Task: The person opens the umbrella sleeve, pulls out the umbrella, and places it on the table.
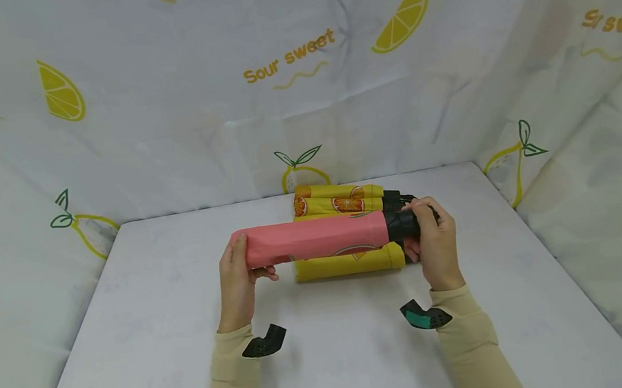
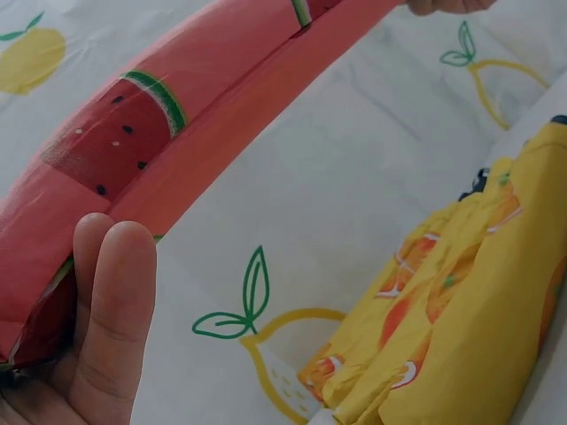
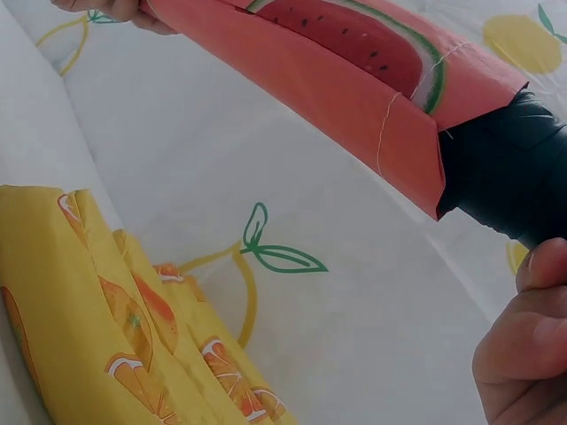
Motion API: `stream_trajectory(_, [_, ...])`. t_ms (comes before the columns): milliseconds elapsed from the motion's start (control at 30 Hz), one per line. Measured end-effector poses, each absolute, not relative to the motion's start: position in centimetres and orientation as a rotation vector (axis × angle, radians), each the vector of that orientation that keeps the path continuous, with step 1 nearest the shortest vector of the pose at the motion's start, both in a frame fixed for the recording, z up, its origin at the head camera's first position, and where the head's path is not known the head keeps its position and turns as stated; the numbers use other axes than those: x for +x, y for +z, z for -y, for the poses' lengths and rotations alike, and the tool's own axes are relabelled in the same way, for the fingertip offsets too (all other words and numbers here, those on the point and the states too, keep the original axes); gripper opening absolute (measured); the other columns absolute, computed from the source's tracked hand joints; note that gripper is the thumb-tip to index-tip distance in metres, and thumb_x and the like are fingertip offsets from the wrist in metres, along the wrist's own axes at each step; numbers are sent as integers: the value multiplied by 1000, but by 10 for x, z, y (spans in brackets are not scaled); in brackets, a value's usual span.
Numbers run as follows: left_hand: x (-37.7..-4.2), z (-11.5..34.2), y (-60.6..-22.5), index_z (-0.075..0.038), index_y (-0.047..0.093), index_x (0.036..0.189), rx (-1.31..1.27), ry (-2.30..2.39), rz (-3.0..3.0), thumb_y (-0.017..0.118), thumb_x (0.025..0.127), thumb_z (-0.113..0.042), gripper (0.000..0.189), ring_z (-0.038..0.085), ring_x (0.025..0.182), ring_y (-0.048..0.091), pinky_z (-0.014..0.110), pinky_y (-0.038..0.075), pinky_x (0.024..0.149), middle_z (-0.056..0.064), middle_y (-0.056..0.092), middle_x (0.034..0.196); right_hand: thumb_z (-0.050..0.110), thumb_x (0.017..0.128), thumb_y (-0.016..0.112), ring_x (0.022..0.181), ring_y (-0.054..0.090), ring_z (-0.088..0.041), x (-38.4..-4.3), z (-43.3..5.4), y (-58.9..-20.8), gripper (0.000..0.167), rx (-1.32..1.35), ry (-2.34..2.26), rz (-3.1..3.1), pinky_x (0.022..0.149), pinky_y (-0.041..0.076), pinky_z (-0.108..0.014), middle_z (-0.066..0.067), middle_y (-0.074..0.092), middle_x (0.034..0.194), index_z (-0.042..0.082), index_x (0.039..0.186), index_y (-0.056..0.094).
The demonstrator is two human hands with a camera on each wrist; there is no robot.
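A folded pink umbrella (image 1: pixel 316 239) with watermelon prints (image 3: pixel 354 44) is held level above the table in the head view. My left hand (image 1: pixel 237 279) grips its closed left end, thumb on the near side; in the left wrist view two fingers (image 2: pixel 124 301) lie against the fabric. My right hand (image 1: pixel 436 244) grips the black handle (image 1: pixel 401 225) at the other end. Beneath and behind it lie several folded yellow umbrellas (image 1: pixel 348 265) with orange-fruit prints, side by side, partly hidden by the pink one.
The yellow umbrellas rest on a white table (image 1: pixel 160 339), their black handles (image 1: pixel 392 200) pointing right. A white curtain (image 1: pixel 194 130) with lemon prints and lettering stands behind the table and along both sides.
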State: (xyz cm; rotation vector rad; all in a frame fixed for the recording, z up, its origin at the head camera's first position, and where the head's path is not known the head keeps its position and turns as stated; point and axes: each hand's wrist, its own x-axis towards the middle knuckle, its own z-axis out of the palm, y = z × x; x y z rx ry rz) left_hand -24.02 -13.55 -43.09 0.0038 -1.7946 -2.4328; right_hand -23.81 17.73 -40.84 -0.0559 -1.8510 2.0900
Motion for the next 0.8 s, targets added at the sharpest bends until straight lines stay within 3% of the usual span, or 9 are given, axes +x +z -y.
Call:
stream_trajectory(500, [-238, 142, -430, -8, 57, 119, -24, -2378, 1810, 49, 105, -49, 43, 14, 56, 62, 30, 60, 55, 5, 68, 92, 31, 105, 52, 37, 36, -14, -239, -183, -407, 29, -51, 2132, 1775, 31, 34, -24, -3, 51, 63, 6, 93, 61])
stream_trajectory(800, [-240, 145, -430, -9, 58, 117, -15, -2374, 1786, 49, 105, -49, 43, 14, 56, 62, 29, 60, 54, 4, 68, 91, 33, 105, 53, 37, 36, -13, -238, -188, -405, 30, -56, 2114, 1762, 31, 34, -24, -4, 54, 71, 6, 93, 60])
